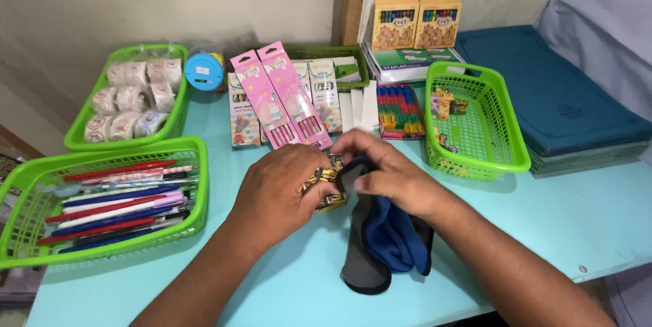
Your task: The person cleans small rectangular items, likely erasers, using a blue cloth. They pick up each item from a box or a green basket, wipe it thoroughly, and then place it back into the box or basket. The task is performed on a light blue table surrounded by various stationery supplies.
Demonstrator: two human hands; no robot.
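Observation:
My left hand [280,188] and my right hand [392,176] meet over the middle of a light blue table [543,218]. Between them is a small pack with yellow and black print [329,188], gripped by the left fingers. The right hand pinches the top of a dark grey and blue cloth [380,242] against the pack. The cloth hangs down onto the table toward me. Most of the pack is hidden by my fingers.
A green basket of pens [102,208] stands at the left, a green basket of tape rolls [132,96] behind it. Pink pencil boxes [282,96] lie behind my hands. A green basket with small items [475,123] and a stack of blue folders [557,103] sit right.

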